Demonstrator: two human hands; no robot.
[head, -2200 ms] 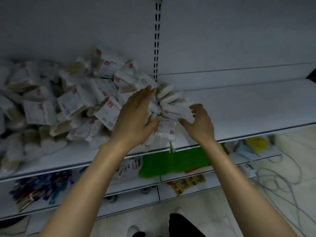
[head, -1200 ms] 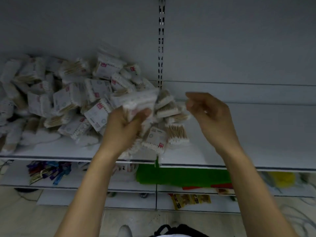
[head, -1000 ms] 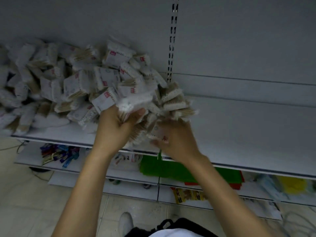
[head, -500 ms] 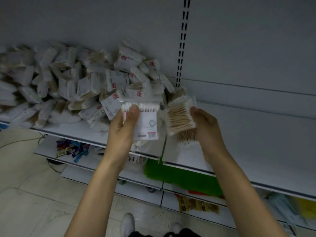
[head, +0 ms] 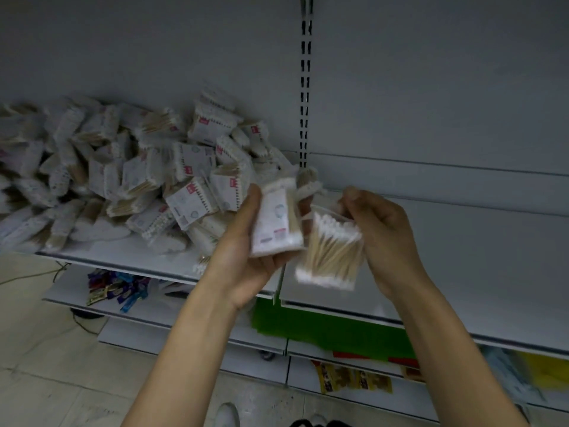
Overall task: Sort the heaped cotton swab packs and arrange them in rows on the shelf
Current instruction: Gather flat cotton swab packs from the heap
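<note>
A white-labelled pack of cotton swabs (head: pixel 275 223) stands upright in the curled grip of the left hand (head: pixel 243 266), while the right hand (head: pixel 385 235) pinches a clear pack (head: pixel 332 251) by its top edge, wooden sticks showing. Both are held in front of the grey shelf (head: pixel 462 272), just right of the heap of packs (head: pixel 138 180) piled against its back wall.
</note>
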